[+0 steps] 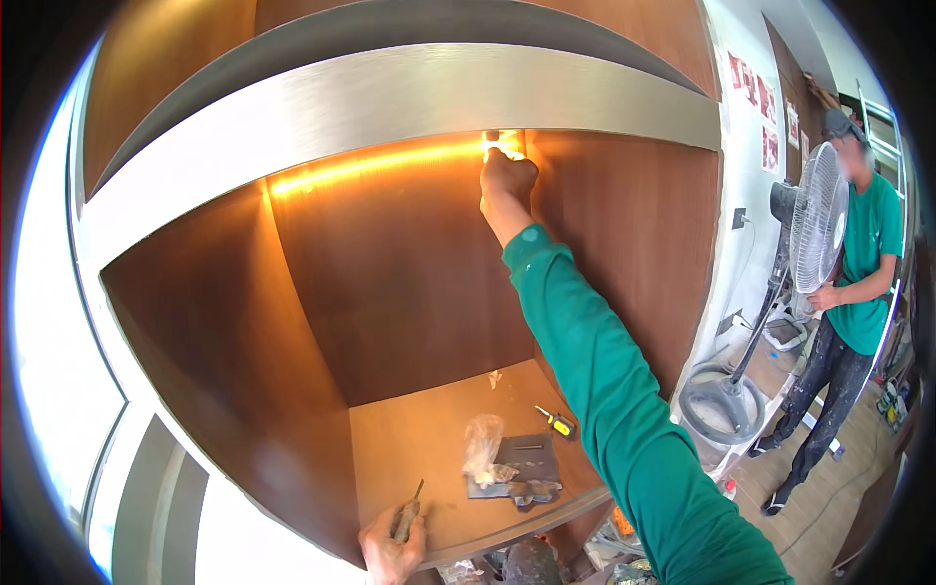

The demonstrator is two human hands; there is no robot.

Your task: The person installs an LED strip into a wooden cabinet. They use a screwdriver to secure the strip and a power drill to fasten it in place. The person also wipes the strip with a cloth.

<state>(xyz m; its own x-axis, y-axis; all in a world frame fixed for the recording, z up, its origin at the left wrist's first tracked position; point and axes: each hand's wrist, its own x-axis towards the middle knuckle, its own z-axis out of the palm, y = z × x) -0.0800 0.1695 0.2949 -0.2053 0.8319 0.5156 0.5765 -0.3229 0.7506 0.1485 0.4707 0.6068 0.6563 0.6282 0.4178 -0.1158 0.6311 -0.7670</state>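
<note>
My right arm, in a green sleeve, reaches up inside a brown wood cabinet (409, 273). My right hand (509, 182) is closed at the glowing light strip (390, 166), under the brushed-metal front band (409, 93). Glare hides what the fingertips grip. Low at the front edge of the cabinet floor, my left hand (390, 548) is wrapped round a screwdriver (407, 515), its thin shaft pointing up. Beyond it on the cabinet floor lie a clear plastic bag (483, 444), a dark flat piece (526, 453) and a yellow-and-black screwdriver (556, 421).
At the right, a person (870, 234) in a green shirt holds a pedestal fan (819, 219) beside the white wall. A ladder (882, 117) stands behind. Tools and bags clutter the space below the cabinet edge. A bright window (58, 292) is at the left.
</note>
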